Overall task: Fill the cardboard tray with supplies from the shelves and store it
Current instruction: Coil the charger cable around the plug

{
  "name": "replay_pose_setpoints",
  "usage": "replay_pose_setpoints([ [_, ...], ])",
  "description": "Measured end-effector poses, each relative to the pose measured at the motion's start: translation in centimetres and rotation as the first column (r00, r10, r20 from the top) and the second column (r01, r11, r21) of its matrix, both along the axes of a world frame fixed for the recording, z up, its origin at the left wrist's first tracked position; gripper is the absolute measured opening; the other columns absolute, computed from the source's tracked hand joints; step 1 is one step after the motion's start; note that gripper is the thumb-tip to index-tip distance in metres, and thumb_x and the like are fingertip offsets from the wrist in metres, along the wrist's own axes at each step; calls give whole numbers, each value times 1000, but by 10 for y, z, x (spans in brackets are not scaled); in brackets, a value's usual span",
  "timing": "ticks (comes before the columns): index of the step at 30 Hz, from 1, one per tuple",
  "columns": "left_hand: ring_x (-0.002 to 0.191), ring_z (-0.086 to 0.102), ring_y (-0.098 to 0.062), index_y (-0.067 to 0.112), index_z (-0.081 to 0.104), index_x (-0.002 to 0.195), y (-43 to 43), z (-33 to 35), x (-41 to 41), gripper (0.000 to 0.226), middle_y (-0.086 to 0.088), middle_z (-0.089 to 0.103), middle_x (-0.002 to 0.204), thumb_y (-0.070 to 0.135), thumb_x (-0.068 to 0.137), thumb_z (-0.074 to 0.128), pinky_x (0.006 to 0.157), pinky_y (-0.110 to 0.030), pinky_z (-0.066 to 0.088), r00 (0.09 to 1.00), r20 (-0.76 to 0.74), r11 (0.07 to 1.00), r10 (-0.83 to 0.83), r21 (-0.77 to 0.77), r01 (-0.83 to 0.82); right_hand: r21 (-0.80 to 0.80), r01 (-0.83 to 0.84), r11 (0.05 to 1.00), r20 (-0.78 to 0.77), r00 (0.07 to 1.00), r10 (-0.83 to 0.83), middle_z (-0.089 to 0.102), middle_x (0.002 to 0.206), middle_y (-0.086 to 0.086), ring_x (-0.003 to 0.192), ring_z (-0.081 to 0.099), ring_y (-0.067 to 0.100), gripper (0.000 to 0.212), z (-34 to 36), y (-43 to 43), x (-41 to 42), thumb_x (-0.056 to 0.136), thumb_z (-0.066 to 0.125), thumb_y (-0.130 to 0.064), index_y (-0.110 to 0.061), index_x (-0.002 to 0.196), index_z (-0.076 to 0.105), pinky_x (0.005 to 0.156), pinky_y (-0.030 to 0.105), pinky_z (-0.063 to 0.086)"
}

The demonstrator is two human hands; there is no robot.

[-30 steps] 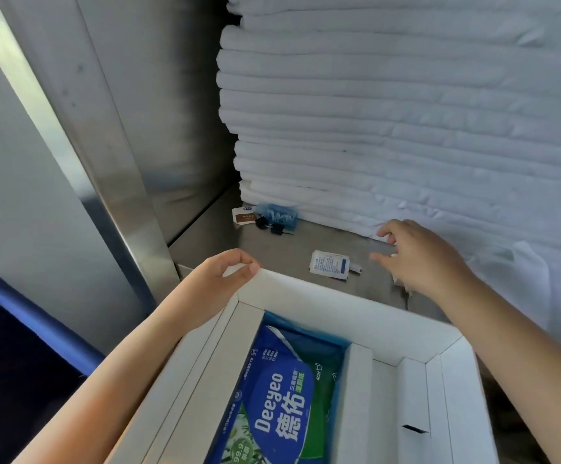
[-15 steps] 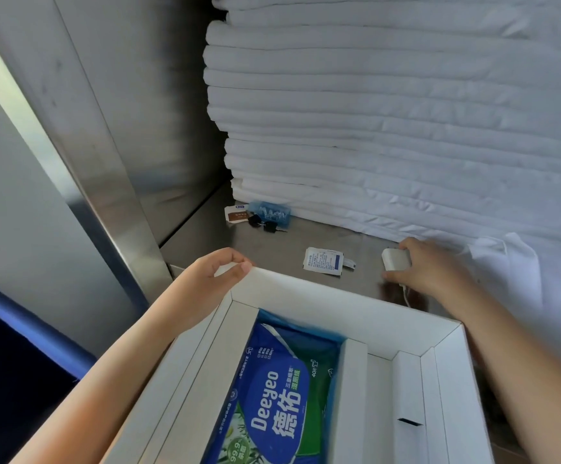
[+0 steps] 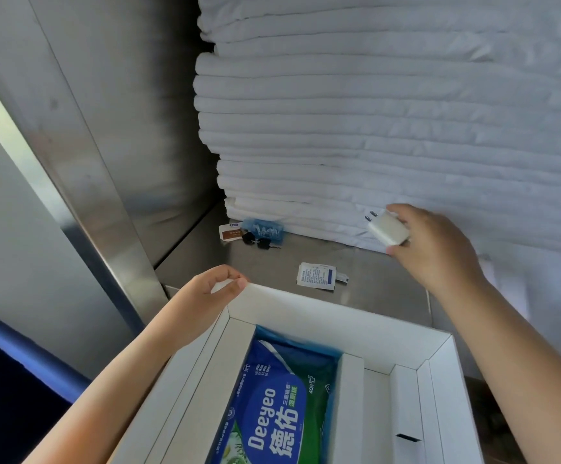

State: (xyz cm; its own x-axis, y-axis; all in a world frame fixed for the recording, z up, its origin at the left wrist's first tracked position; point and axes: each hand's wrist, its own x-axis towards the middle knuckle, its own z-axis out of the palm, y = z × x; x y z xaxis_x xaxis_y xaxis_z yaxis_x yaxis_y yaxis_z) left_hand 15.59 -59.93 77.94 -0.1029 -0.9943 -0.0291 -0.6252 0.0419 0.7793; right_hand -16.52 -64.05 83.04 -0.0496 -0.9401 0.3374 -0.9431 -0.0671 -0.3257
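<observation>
While left hand (image 3: pixel 205 296) grips tray (image 3: pixel 339 321) corner | right hand (image 3: pixel 436 249) grips charger (image 3: pixel 388 228) | linens (image 3: pixel 389 128) behind

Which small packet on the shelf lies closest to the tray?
The white sachet with the blue corner, lying alone just beyond the tray. The brown packet and blue packet sit farther back against the towels.

The white cardboard tray (image 3: pixel 322 316) runs off the bottom edge at 6 o'clock, so its near walls are unseen. The blue-and-green wipes packet (image 3: pixel 272 410) inside it is cut off there too, and its small print is unreadable. The tall stack of folded white linen (image 3: pixel 373 128) leaves the frame at 12 and 3 o'clock. Text on the small white sachet (image 3: pixel 316 275) is too fine to read. The right hand (image 3: pixel 436 249) hides the rear of the white plug adapter (image 3: pixel 388 227). The left hand (image 3: pixel 205 296) covers the tray's far corner.
</observation>
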Motion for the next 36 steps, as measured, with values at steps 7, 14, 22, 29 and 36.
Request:
replay_pose_setpoints([
  [7, 90, 58, 10, 40, 60, 95, -1, 1, -5, 9, 21, 64, 99, 40, 93, 51, 68, -5, 41, 1000, 0, 1000, 1, 2, -1, -290, -225, 930, -35, 974, 224, 63, 115, -1, 109, 49, 20, 61, 35, -8, 52, 77, 67, 1, -26, 131, 53, 69, 26, 33],
  [14, 94, 54, 15, 36, 61, 101, 0, 3, -7, 13, 19, 64, 103, 41, 93, 51, 68, 1, 39, 1000, -3, 1000, -13, 12, 13, -392, -334, 857, 30, 927, 375, 62, 117, -3, 108, 44, 7, 62, 39, -33, 93, 77, 68, 2, -24, 132, 53, 75, 14, 31],
  [22, 101, 58, 7, 38, 58, 113, -15, 32, -7, 20, 18, 64, 110, 34, 92, 58, 96, -22, 46, 998, -21, 996, -54, 76, 55, -476, -414, 776, 75, 860, 505, 61, 115, -1, 111, 46, 10, 62, 16, -42, 98, 73, 72, 9, -16, 127, 56, 90, 10, 31],
  [29, 99, 61, 1, 40, 47, 129, -74, 100, -44, 42, 20, 60, 110, 49, 89, 57, 92, -27, 51, 990, -139, 995, 30, -87, -42, -484, -480, 732, 80, 808, 583, 54, 114, -10, 107, 50, 6, 68, 9, -43, 99, 68, 76, 9, -19, 127, 55, 89, 12, 39],
  [36, 86, 68, -6, 17, 61, 109, -111, 137, -58, 22, 6, 70, 99, 26, 89, 65, 77, -20, 54, 977, -155, 988, -147, 19, 152, -569, -344, 747, 197, 825, 530, 54, 128, -3, 121, 46, 9, 65, 14, -47, 93, 73, 75, 4, -13, 131, 53, 104, 14, 34],
])
